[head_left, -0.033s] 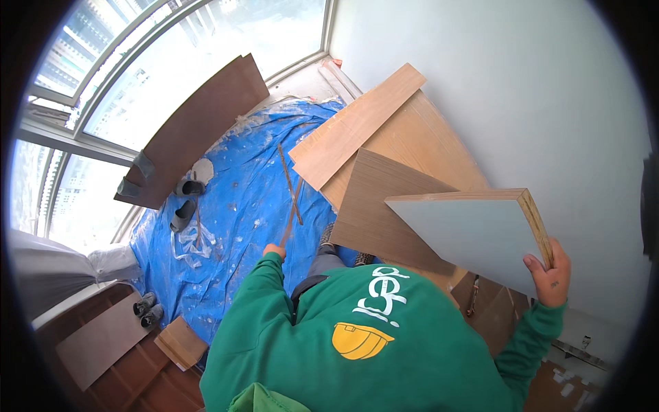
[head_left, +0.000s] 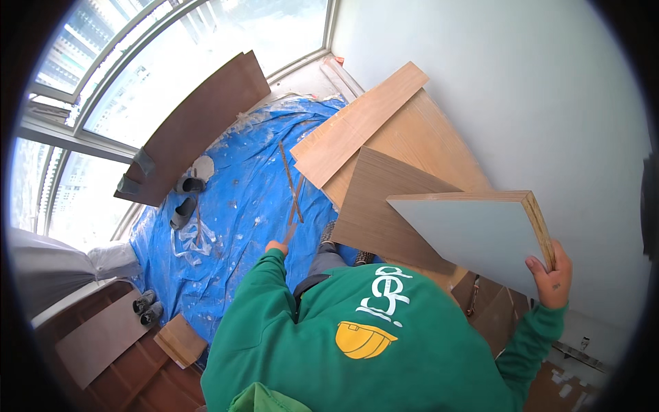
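Note:
My right hand (head_left: 553, 276) grips the raw, light-brown end of a thick board with a pale grey-white face (head_left: 473, 230), thumb on the face. The board stands tilted on edge, its far corner over a brown wood-grain panel (head_left: 391, 206). My left hand (head_left: 276, 246) is closed round the near end of a thin brown strip (head_left: 291, 233) and hangs low over a blue sheet (head_left: 237, 213). Two narrow strips (head_left: 290, 178) lie crossed on the sheet, just beyond that hand. Both my arms are in green sleeves.
Light wood boards (head_left: 367, 123) lie stacked beside the wall. A dark brown panel (head_left: 199, 130) leans at the window. Grey slippers (head_left: 183, 213) rest on the sheet near a clear plastic bag (head_left: 194, 242). Shoes (head_left: 147, 309) stand on a brown framed piece (head_left: 137, 367) at left.

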`<move>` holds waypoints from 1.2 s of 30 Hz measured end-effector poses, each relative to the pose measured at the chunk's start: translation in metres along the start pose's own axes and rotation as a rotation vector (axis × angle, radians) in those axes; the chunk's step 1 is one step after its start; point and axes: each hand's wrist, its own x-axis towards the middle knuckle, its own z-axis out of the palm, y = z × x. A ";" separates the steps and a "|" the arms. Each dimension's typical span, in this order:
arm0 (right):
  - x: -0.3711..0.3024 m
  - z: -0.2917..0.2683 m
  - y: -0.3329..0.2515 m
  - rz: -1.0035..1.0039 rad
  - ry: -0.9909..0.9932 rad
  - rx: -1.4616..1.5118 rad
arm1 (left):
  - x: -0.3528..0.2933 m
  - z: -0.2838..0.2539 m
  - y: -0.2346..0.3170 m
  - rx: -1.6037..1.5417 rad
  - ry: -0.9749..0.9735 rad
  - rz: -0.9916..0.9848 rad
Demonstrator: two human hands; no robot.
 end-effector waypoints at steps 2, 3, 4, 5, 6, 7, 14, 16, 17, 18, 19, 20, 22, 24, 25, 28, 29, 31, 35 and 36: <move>-0.002 0.002 -0.001 -0.035 0.011 0.009 | 0.013 0.005 0.019 0.066 0.035 -0.012; -0.002 0.002 -0.002 -0.045 0.009 0.012 | 0.018 0.004 0.029 0.067 0.002 -0.003; -0.004 0.003 -0.002 -0.071 0.011 0.014 | 0.021 0.000 0.042 0.067 -0.029 0.008; -0.005 0.001 -0.002 -0.044 -0.005 0.011 | 0.022 -0.002 0.055 0.042 -0.005 -0.011; -0.006 0.000 -0.002 -0.030 -0.018 0.006 | 0.023 -0.006 0.068 0.017 0.008 -0.030; -0.007 0.000 -0.001 -0.035 -0.016 0.015 | 0.025 -0.013 0.080 0.033 0.036 0.014; -0.007 0.001 0.007 0.043 0.014 -0.038 | 0.057 -0.055 0.126 -0.154 0.268 0.229; -0.006 -0.001 0.008 0.029 0.020 -0.065 | 0.066 -0.068 0.123 -0.183 0.284 0.222; -0.006 0.000 0.008 0.025 0.028 -0.055 | 0.068 -0.073 0.116 -0.194 0.247 0.228; -0.005 0.001 0.008 0.012 0.039 -0.044 | 0.068 -0.078 0.108 -0.206 0.208 0.233; -0.005 0.002 0.006 -0.003 0.052 -0.033 | 0.066 -0.080 0.101 -0.206 0.152 0.207; -0.005 0.003 0.005 0.011 0.052 -0.032 | 0.062 -0.080 0.093 -0.211 0.162 0.237; -0.005 0.004 0.002 0.038 0.055 -0.034 | 0.050 -0.074 0.074 -0.204 0.115 0.210; -0.003 0.005 0.001 -0.009 0.067 -0.033 | 0.033 -0.060 0.058 -0.136 0.139 0.212; -0.004 0.004 0.000 -0.026 0.071 -0.018 | 0.026 -0.057 0.051 -0.126 0.156 0.223; -0.001 -0.005 0.000 0.047 -0.002 -0.053 | 0.002 -0.053 0.056 -0.248 0.302 0.387; 0.000 -0.007 -0.001 0.027 0.011 -0.098 | -0.006 -0.062 0.065 -0.324 0.334 0.401; 0.000 -0.011 -0.003 -0.014 0.043 -0.167 | -0.028 -0.088 0.105 -0.505 0.476 0.559; -0.001 -0.007 -0.012 -0.037 0.093 -0.135 | -0.113 -0.170 0.214 -0.808 0.414 0.866; 0.000 -0.004 -0.015 -0.035 0.109 -0.103 | -0.142 -0.186 0.246 -0.879 0.408 1.034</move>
